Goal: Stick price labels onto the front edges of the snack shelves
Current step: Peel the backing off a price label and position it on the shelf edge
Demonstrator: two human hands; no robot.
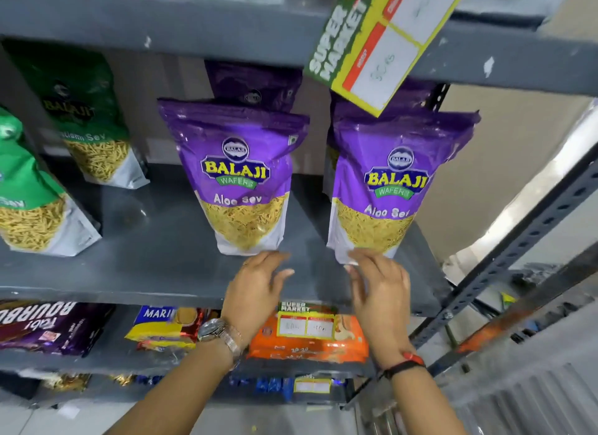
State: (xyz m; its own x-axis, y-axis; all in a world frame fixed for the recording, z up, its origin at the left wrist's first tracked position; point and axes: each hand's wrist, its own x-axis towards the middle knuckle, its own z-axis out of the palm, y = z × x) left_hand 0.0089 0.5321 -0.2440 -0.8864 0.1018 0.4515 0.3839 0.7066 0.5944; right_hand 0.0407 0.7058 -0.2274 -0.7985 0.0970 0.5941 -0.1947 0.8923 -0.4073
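A yellow-and-green "Super Market" price label (305, 321) sits on the front edge of the grey snack shelf (161, 250), between my wrists. My left hand (255, 292), with a watch on the wrist, hovers over the shelf edge, fingers apart, holding nothing. My right hand (380, 292) reaches over the same edge, its fingertips touching the bottom of the right purple Aloo Sev bag (388, 188). A second purple Aloo Sev bag (239, 179) stands just beyond my left hand. A larger price label (378, 43) hangs tilted from the shelf edge above.
Green sev bags (90, 124) stand at the left of the shelf. Below lie biscuit packs: purple Bourbon (48, 328), yellow Marie (161, 328), an orange pack (307, 347). A lower shelf edge carries another label (311, 386). A perforated metal upright (517, 247) runs along the right.
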